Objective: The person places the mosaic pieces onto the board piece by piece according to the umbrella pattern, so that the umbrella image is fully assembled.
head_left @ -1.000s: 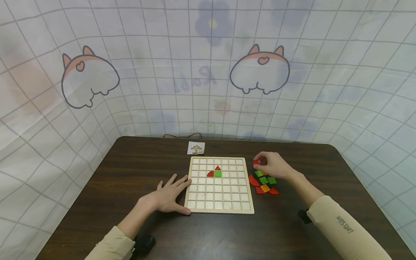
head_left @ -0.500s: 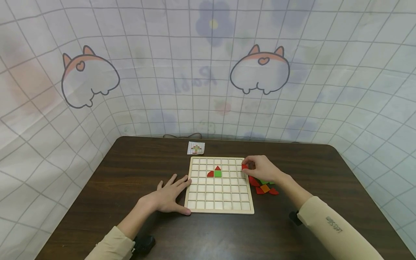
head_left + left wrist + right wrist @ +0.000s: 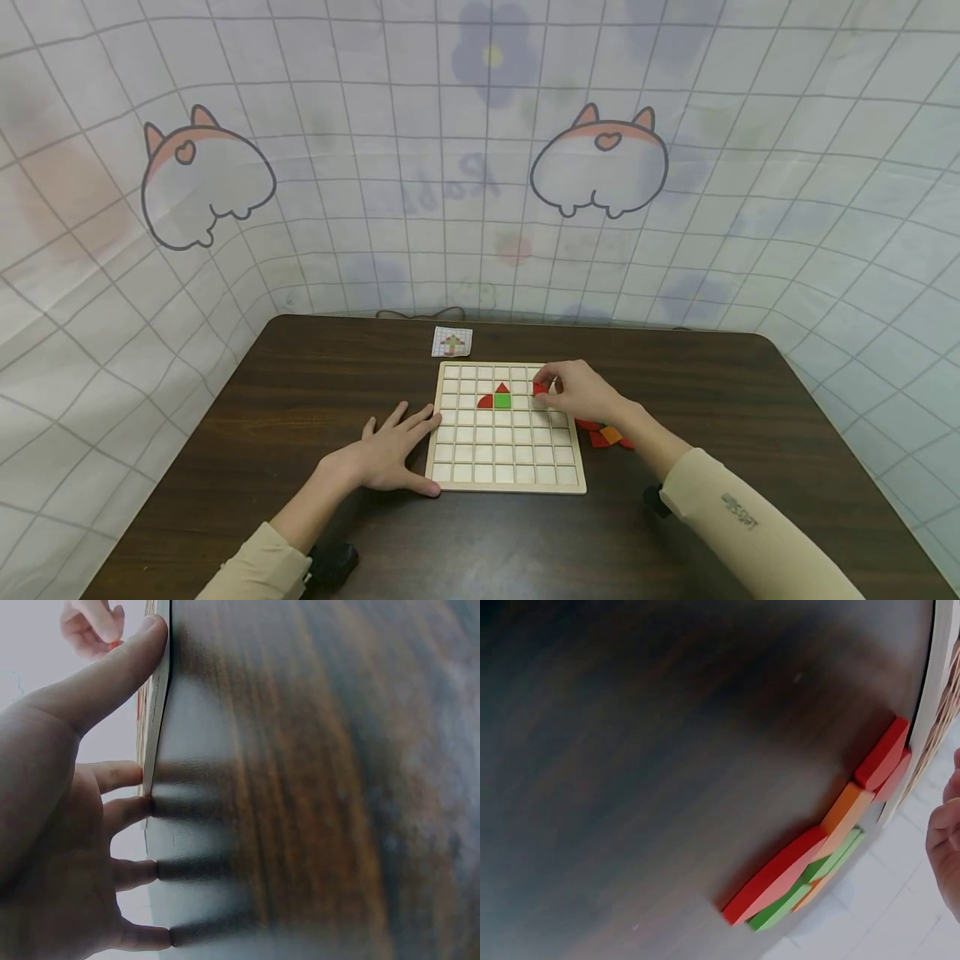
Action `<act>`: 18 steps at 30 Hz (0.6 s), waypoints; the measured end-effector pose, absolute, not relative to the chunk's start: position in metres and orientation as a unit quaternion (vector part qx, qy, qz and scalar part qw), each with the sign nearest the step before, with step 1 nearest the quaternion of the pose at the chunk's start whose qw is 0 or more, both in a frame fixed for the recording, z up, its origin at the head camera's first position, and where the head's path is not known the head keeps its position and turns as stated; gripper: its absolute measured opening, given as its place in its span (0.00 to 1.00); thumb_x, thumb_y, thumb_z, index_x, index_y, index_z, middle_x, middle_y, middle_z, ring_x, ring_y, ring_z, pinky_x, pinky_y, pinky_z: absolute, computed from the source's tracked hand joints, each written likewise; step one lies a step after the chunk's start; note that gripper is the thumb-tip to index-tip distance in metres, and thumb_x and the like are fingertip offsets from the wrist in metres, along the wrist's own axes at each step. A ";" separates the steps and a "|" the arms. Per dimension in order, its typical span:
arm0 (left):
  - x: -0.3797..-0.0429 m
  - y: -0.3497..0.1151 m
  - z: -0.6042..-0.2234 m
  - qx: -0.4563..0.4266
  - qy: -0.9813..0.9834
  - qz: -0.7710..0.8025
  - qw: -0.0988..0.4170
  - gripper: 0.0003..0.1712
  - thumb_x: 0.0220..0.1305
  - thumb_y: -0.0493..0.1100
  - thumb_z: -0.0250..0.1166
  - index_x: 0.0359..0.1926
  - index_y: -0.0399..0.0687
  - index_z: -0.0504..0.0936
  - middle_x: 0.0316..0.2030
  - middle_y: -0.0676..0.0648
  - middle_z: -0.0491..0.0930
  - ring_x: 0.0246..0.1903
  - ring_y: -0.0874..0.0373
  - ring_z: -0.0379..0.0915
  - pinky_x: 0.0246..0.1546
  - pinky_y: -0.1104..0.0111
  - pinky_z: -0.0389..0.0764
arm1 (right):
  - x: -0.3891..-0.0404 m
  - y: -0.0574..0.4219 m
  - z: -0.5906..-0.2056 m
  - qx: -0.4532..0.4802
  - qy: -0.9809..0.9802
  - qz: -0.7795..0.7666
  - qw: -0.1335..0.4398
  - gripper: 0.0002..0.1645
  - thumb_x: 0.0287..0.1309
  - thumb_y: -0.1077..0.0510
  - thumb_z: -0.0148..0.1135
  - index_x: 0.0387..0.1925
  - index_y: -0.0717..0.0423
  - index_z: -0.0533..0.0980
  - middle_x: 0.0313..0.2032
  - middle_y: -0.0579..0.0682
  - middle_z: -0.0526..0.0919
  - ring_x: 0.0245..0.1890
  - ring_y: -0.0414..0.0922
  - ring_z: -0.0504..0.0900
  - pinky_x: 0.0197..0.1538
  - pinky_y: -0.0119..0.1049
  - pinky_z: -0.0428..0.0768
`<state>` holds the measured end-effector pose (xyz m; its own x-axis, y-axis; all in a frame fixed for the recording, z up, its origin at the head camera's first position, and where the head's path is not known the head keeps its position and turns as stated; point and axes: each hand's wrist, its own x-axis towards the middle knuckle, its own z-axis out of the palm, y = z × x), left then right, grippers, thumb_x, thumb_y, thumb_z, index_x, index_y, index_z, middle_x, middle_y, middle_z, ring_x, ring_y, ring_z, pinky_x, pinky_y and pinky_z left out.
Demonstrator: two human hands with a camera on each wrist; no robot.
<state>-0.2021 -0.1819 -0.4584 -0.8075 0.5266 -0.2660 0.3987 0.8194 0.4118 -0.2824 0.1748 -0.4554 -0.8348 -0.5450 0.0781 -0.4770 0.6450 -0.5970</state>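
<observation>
A pale wooden grid board (image 3: 507, 489) lies on the dark table. On it sit a green square (image 3: 502, 402), a red triangle (image 3: 502, 387) above that and a red quarter-round tile (image 3: 486, 402) to its left. My left hand (image 3: 384, 458) rests at the board's left edge, fingers spread, thumb at the near corner. In the left wrist view, its thumb (image 3: 112, 679) lies along the board's side and the fingertips reach the tabletop. Over the right part of the board, my right hand (image 3: 587, 394) pinches a red tile (image 3: 539, 388), whose shape is partly covered by the fingers.
Right of the board lie loose tiles, partly hidden by the right forearm; an orange one (image 3: 611, 436) shows. The right wrist view has red (image 3: 772, 877), orange (image 3: 846, 810) and green (image 3: 780, 906) tiles. A small pattern card (image 3: 452, 342) lies behind the board, before a patterned curtain (image 3: 480, 208).
My right hand has moved left with the red tile, from above the loose tiles to over the board's right part. The left hand stays in place.
</observation>
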 end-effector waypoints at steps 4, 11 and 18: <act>-0.202 -0.182 -0.458 0.246 0.935 0.171 0.189 0.64 0.56 0.72 0.72 0.83 0.53 0.52 0.82 0.47 0.43 0.79 0.36 0.29 0.65 0.25 0.38 | -0.284 0.167 -0.458 -0.294 0.906 -0.299 0.055 0.13 0.64 0.57 0.72 0.48 0.59 0.83 0.33 0.42 0.82 0.30 0.41 0.77 0.35 0.36 0.78; -0.203 -0.183 -0.458 0.247 0.935 0.170 0.189 0.64 0.56 0.73 0.71 0.83 0.53 0.51 0.82 0.47 0.43 0.79 0.36 0.29 0.65 0.25 0.37 | -0.283 0.156 -0.458 -0.301 0.909 -0.281 0.056 0.12 0.62 0.57 0.74 0.44 0.58 0.83 0.32 0.41 0.83 0.30 0.37 0.78 0.37 0.36 0.79; -0.203 -0.183 -0.460 0.249 0.935 0.169 0.187 0.64 0.56 0.73 0.71 0.83 0.54 0.52 0.82 0.47 0.44 0.79 0.36 0.29 0.65 0.25 0.37 | -0.283 0.149 -0.457 -0.288 0.920 -0.256 0.067 0.09 0.62 0.58 0.73 0.42 0.57 0.83 0.33 0.42 0.83 0.31 0.37 0.79 0.39 0.37 0.80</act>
<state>-0.2027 -0.1830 -0.4598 -0.8066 0.5280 -0.2656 0.4017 0.8194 0.4089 -0.2833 0.1487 -0.4567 -0.8250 -0.5647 0.0244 -0.4959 0.7024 -0.5106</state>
